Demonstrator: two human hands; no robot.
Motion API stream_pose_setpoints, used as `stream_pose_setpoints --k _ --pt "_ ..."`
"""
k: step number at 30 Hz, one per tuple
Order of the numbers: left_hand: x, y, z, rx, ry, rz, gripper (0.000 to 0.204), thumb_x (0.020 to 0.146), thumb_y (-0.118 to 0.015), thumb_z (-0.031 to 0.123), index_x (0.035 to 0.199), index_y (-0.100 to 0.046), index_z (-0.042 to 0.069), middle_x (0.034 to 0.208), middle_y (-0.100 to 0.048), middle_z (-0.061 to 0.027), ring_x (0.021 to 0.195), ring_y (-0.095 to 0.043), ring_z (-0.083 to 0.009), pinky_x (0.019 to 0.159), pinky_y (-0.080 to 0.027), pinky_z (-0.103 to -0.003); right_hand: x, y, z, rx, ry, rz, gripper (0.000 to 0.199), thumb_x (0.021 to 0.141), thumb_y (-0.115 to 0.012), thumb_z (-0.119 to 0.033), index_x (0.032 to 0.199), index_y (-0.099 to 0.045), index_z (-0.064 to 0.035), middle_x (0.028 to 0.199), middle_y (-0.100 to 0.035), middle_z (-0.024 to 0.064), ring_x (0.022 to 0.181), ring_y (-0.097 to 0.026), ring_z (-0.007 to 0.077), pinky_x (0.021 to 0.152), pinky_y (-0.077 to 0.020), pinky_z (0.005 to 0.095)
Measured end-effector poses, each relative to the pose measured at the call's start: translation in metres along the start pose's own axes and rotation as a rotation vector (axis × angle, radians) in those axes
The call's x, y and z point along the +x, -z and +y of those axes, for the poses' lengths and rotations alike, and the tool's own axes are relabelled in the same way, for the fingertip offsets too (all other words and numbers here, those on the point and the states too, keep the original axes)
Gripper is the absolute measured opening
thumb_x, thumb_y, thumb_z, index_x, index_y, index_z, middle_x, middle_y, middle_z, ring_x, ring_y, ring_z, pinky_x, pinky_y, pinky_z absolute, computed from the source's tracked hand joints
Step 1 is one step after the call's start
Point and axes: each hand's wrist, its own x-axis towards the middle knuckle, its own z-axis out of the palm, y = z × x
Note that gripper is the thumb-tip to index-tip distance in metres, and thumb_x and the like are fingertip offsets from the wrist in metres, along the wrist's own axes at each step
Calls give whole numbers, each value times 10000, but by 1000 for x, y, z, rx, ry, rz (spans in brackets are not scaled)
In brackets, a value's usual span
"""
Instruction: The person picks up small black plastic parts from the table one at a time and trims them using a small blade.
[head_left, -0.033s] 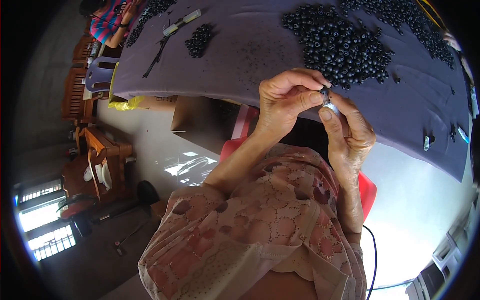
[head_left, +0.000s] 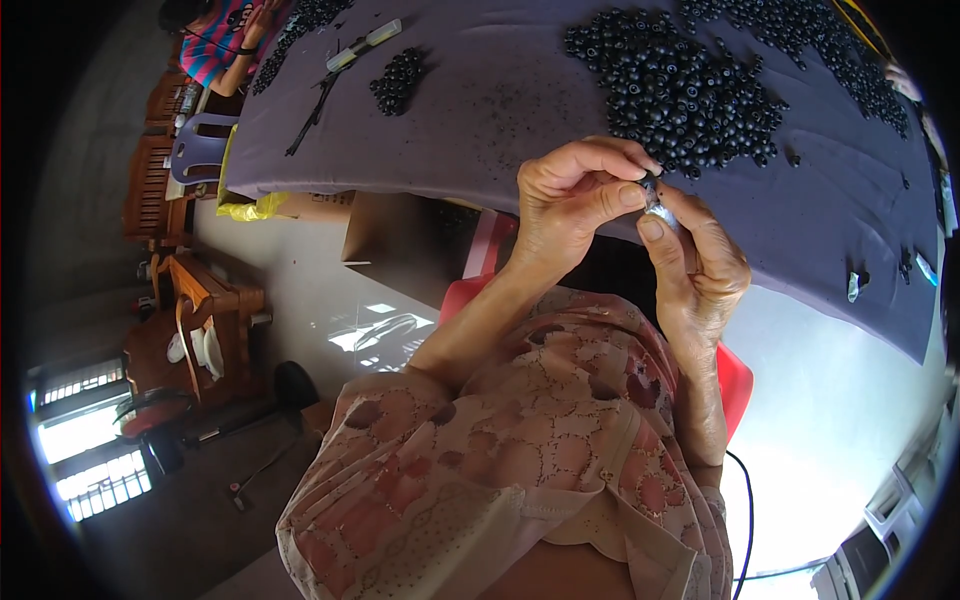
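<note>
Just in front of the table edge my two hands meet. Between the thumb and forefinger of my left hand (head_left: pixel 572 208) is a small round black piece (head_left: pixel 649 184), looking like those in the pile beyond. My right hand (head_left: pixel 702 262) pinches a small shiny, whitish-silver thing (head_left: pixel 660 213) against the underside of that piece; its kind is too small to make out. A big pile of glossy black bead-like pieces (head_left: pixel 690 95), several showing pale round holes, lies right behind my fingertips on the purple-grey cloth (head_left: pixel 480 80).
A smaller black heap (head_left: pixel 397 82), a clear tube (head_left: pixel 364 44) and a thin dark stick (head_left: pixel 318 112) lie to the left. More black pieces (head_left: pixel 850 65) spread at far right. Another person's arm (head_left: pixel 238 70) is at far left. A cardboard box (head_left: pixel 385 235) stands below the table.
</note>
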Motion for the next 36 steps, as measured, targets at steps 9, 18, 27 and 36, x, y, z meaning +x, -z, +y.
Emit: stream_pose_setpoints --k 9,18,27,36 --pt "-1 -4 -3 56 -48 20 166 687 -594 -104 827 -585 -15 902 -570 -128 811 -566 -158 707 -492 -253 3 0 4 -4 -11 15 197 772 -576 -2 967 -575 19 833 -588 36 720 -506 53 665 -427 176" --pt "-1 -2 -6 -98 35 65 187 669 -604 -116 829 -586 -19 887 -581 -128 807 -574 -173 718 -495 -267 7 6 9 403 -321 6 170 812 -531 -105 937 -543 10 685 -511 6 522 -383 30 450 -268 158" --pt "-3 2 -5 35 12 0 184 662 -605 -125 819 -590 -28 876 -584 -135 786 -589 -187 702 -508 -278 20 8 7 395 -462 -63 131 781 -589 -129 831 -540 -18 551 -447 -34 442 -350 24 396 -252 169" --pt "-3 7 -10 -165 91 74 168 677 -605 -99 824 -597 -18 854 -599 -123 773 -589 -177 693 -509 -269 20 2 14 402 -433 -69 135 784 -580 -111 867 -559 -7 575 -467 -25 456 -358 20 398 -263 162"
